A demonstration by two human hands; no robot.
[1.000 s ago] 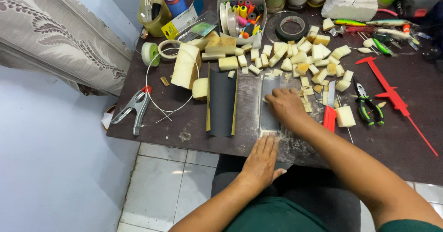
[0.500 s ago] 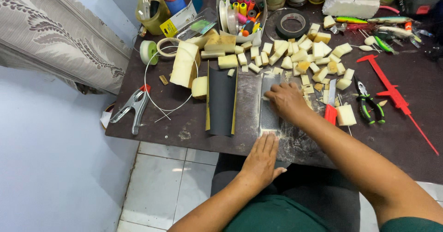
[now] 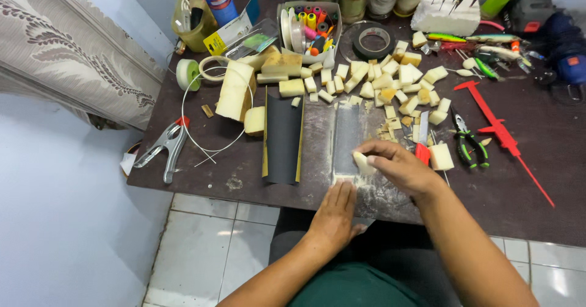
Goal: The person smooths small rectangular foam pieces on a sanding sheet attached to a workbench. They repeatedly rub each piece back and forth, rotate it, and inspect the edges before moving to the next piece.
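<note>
At the near bench (image 3: 183,179) edge the left hand (image 3: 334,214) stays flat on the dusty grey sandpaper strip (image 3: 348,137); the right hand (image 3: 397,168) has drawn nearer, pinching a pale foam block (image 3: 362,162) against it, rubbing continues; loose foam pieces (image 3: 390,81) lie farther off

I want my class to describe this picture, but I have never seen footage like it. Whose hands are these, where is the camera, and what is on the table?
The camera sits on a person's head and looks down at their own bare hands. The right hand pinches a small pale foam block against a grey sanding strip. The left hand presses flat on the strip's near end. On the dark table lie many cut foam pieces, a black sheet, green pliers, a red caliper and a spring clamp.
</note>
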